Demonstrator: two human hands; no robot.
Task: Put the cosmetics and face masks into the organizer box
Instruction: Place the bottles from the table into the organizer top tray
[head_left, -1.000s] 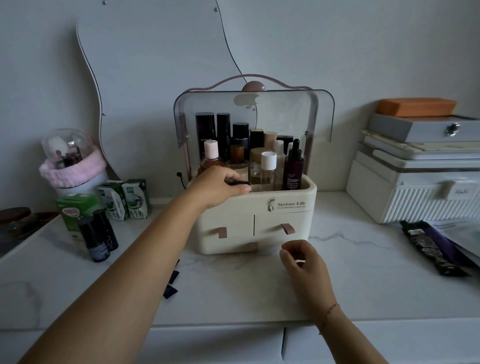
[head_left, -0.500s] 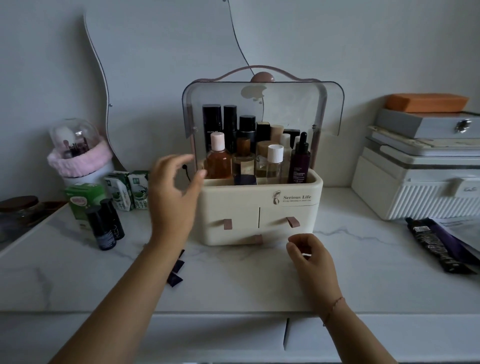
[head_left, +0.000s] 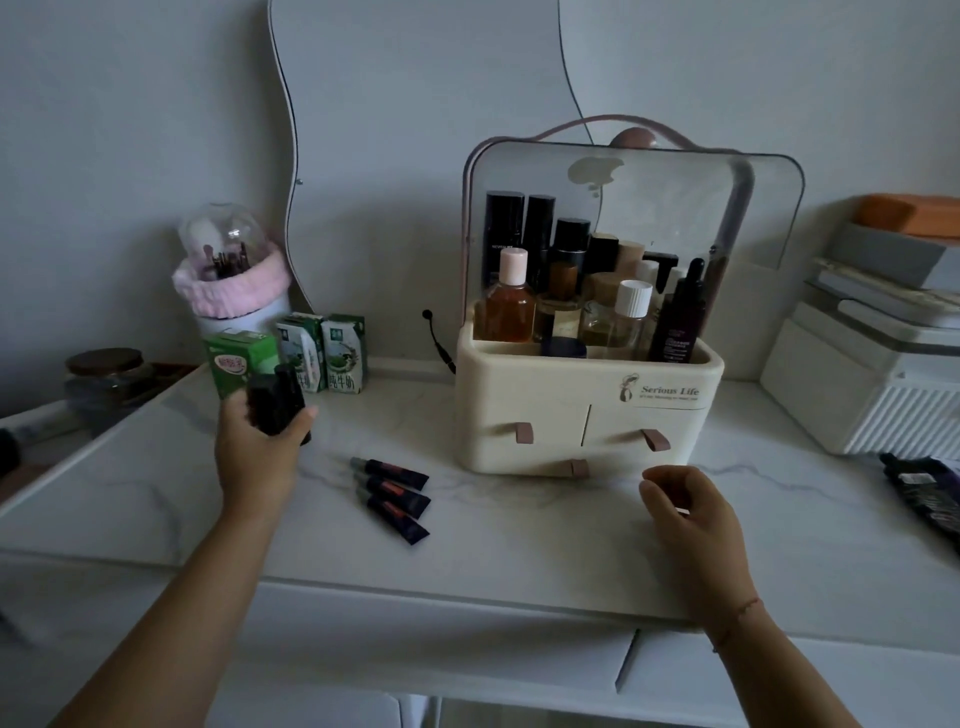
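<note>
The cream organizer box (head_left: 550, 415) stands mid-table with its clear lid (head_left: 675, 208) raised and several bottles upright in its top tray. To its left my left hand (head_left: 260, 457) wraps around two dark bottles (head_left: 275, 405) standing on the marble top. Three small dark tubes (head_left: 395, 493) lie between that hand and the box. My right hand (head_left: 685, 514) rests loosely curled on the table in front of the box's right corner, holding nothing that I can see. Dark face mask packets (head_left: 924, 493) lie at the far right edge.
Three green cartons (head_left: 311, 353) and a domed brush holder with a pink band (head_left: 231, 280) stand behind my left hand. A wavy mirror (head_left: 415, 104) leans on the wall. White cases stacked with an orange block (head_left: 883, 322) fill the right. A dark jar (head_left: 104, 374) sits far left.
My left hand left the box's top tray, swung left and closed around the two dark bottles. The view shifted left. My right hand stayed in place.
</note>
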